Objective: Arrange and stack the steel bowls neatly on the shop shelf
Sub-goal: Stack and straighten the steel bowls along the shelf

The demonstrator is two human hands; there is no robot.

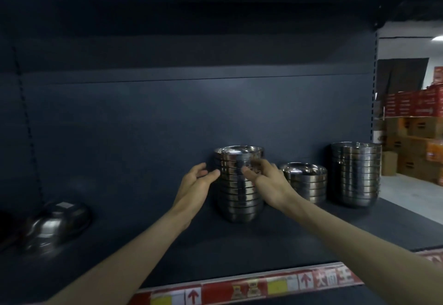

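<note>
Two bare forearms (pixel 359 237) reach in from 6 o'clock, across the red price strip (pixel 251 288) on the front lip of the dark shelf (pixel 143 244). They meet at the middle stack (pixel 239 192) of steel bowls, which stands upright at the frame's centre, near the back panel. The left hand (pixel 195 184) sits at the stack's 9 o'clock, its fingers loose and spread and its thumb tip at the steel wall. The right hand (pixel 268 182) is at 3 o'clock, with the thumb across the front of the upper bowls and the fingers wrapped round their far side, gripping them. At the stack's 3 o'clock are a short stack (pixel 304 182) and, beyond it, a tall stack (pixel 356 175). Overturned bowls (pixel 55 223) lie loose at 8 o'clock, well apart, and cartons (pixel 419 132) fill the aisle at 2 o'clock. The step looks like squaring this stack. Next, the left palm likely needs to close in so both hands can true the rims, before the loose bowls are fetched.
</note>
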